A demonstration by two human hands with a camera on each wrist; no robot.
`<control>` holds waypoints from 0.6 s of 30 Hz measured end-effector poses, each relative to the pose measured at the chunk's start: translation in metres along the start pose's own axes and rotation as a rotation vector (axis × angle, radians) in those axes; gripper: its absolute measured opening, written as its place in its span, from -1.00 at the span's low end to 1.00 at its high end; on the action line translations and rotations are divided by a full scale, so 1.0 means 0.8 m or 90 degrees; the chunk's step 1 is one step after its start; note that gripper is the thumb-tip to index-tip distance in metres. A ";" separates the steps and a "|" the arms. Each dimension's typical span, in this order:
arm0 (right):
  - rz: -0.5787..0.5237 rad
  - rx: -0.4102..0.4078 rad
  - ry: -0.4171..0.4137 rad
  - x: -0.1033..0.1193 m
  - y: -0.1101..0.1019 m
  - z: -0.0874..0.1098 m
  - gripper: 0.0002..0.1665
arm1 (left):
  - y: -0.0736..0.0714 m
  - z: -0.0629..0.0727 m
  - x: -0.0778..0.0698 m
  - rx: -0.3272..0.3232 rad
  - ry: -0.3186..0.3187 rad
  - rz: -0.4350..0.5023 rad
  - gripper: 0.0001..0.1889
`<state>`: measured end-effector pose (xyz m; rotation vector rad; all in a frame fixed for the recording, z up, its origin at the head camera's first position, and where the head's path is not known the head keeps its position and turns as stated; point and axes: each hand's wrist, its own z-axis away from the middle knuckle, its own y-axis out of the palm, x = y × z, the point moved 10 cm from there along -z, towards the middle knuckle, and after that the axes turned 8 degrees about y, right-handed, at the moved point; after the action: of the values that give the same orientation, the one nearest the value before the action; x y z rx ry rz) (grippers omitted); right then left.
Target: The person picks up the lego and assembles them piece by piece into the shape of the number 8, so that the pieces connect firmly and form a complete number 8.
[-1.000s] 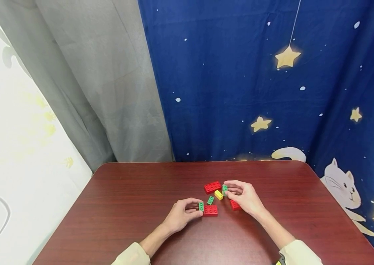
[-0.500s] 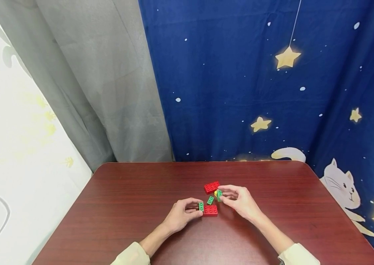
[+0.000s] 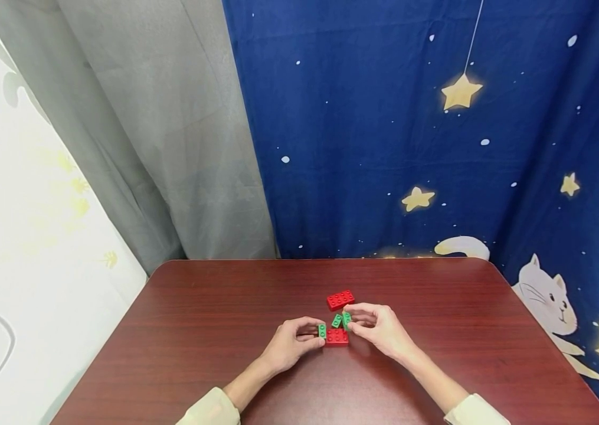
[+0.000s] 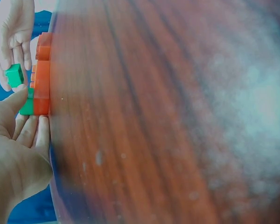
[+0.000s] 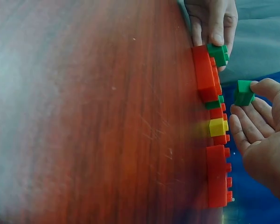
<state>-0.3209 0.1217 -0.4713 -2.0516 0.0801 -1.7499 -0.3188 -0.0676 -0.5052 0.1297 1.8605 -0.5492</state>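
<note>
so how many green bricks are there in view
3: left green brick on a red brick, left hand gripping it; right green brick in the right hand; middle green brick on the table. More may be hidden.

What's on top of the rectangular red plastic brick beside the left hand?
A small green plastic brick rests on one end of the red brick, pinched by the left hand. Bare red studs show beside it. Anything beneath the green one is covered.

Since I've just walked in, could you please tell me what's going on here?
Someone is handling toy bricks at a table. The left hand grips a green brick sitting on one end of a red brick. The right hand holds a second green brick off the table. A yellow brick stands nearby.
</note>
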 end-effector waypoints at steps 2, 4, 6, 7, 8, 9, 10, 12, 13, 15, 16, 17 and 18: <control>-0.006 0.007 -0.002 -0.001 0.002 0.001 -0.55 | 0.000 0.000 0.000 -0.001 0.000 -0.001 -0.68; -0.013 0.014 -0.006 -0.001 0.005 0.002 -0.55 | 0.000 0.000 0.000 -0.002 0.001 -0.002 -0.69; -0.019 0.016 -0.007 -0.002 0.007 0.002 -0.54 | 0.000 0.000 0.000 -0.003 0.000 -0.002 -0.69; -0.019 0.016 -0.008 -0.003 0.007 0.003 -0.55 | 0.000 0.000 0.000 -0.004 0.001 -0.002 -0.69; -0.019 0.015 -0.009 -0.003 0.008 0.004 -0.55 | 0.000 0.000 0.000 -0.004 0.000 -0.002 -0.69; -0.018 0.014 -0.009 -0.003 0.008 0.004 -0.56 | 0.000 0.000 0.000 -0.004 0.001 -0.002 -0.69; -0.017 0.012 -0.009 -0.004 0.009 0.005 -0.56 | 0.000 0.000 0.000 -0.004 0.000 -0.002 -0.69; -0.012 0.012 -0.009 -0.005 0.010 0.006 -0.56 | 0.000 -0.001 0.000 -0.003 -0.001 -0.002 -0.69; -0.009 0.012 -0.009 -0.006 0.011 0.007 -0.56 | 0.000 0.000 0.000 -0.003 -0.002 -0.002 -0.69; -0.010 0.016 -0.007 -0.008 0.012 0.007 -0.56 | 0.000 0.000 0.001 -0.003 -0.004 -0.001 -0.69; -0.013 0.020 -0.007 -0.009 0.013 0.008 -0.56 | 0.000 0.000 0.001 -0.003 -0.005 -0.001 -0.69; -0.016 0.023 -0.007 -0.010 0.014 0.008 -0.55 | 0.000 0.000 0.001 -0.003 -0.005 0.000 -0.69; -0.017 0.024 -0.006 -0.010 0.015 0.008 -0.55 | 0.000 0.000 0.001 -0.003 -0.005 0.001 -0.69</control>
<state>-0.3138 0.1156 -0.4835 -2.0431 0.0156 -1.7440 -0.3192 -0.0678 -0.5057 0.1256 1.8538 -0.5427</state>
